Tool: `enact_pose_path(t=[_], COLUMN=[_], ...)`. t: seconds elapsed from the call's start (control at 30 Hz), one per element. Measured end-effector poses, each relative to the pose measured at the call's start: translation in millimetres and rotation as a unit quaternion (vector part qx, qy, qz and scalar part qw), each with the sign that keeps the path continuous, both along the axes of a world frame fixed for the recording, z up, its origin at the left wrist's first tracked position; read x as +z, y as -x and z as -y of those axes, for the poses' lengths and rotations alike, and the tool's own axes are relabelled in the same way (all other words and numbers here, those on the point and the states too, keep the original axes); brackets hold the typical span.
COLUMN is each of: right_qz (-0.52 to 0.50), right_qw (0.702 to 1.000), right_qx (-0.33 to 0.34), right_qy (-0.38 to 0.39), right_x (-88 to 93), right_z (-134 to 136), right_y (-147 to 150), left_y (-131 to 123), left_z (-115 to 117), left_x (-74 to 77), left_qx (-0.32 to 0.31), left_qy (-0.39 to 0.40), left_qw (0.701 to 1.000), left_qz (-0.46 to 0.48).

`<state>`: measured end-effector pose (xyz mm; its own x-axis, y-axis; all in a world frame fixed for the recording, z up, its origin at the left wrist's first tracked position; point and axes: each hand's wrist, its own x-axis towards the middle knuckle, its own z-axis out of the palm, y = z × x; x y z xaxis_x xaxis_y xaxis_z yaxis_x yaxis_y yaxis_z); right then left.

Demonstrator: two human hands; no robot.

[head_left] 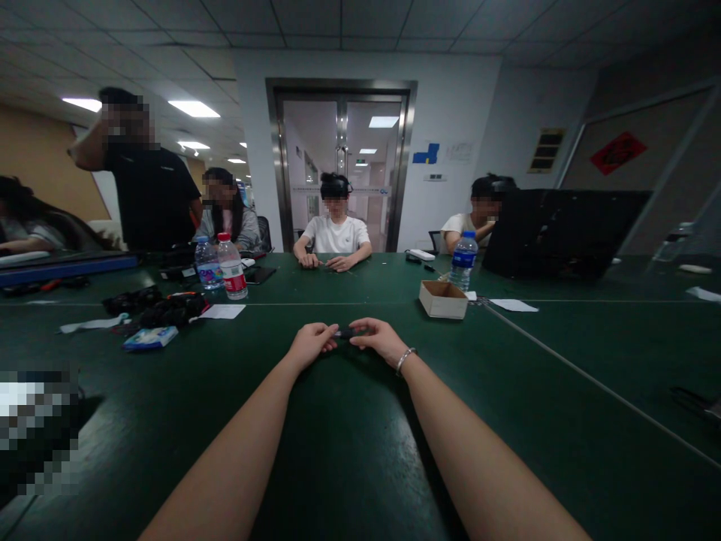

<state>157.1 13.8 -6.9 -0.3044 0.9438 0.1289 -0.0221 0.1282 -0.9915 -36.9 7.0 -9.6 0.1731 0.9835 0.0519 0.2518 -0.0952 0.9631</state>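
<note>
A small black object with a paler left end (344, 333) is held between my two hands, just above the green table; it is too small and dark to name. My left hand (313, 343) pinches its left end between thumb and fingers. From the other side, the fingers of my right hand (381, 340) close on the right end, and a silver bracelet (405, 361) circles that wrist. Both forearms stretch forward over the tabletop.
Right of my hands stand an open cardboard box (443, 302) and a water bottle (464, 261). To the left are two bottles, a red-capped one (231, 269) in front, black gear (163, 308) and a blue-white packet (151, 338). Across the green table (349, 451) sits a person (336, 231).
</note>
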Motion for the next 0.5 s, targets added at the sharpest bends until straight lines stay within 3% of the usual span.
enact_pose_path(t=[0.2, 0.37, 0.5], right_qz=[-0.024, -0.028, -0.032], right_qw=[0.999, 0.999, 0.999], right_qx=[0.009, 0.001, -0.002], right_qy=[0.031, 0.039, 0.043], right_x=[-1.9, -0.4, -1.3], right_z=[-3, -3, -5], right_y=[1, 1, 1], left_y=[0, 0, 0], left_z=[13, 14, 14], left_x=[14.2, 13.3, 13.7], left_qx=[-0.013, -0.046, -0.031], left_qy=[-0.014, -0.032, -0.026], left_qw=[0.999, 0.994, 0.997], left_qz=[0.043, 0.092, 0.065])
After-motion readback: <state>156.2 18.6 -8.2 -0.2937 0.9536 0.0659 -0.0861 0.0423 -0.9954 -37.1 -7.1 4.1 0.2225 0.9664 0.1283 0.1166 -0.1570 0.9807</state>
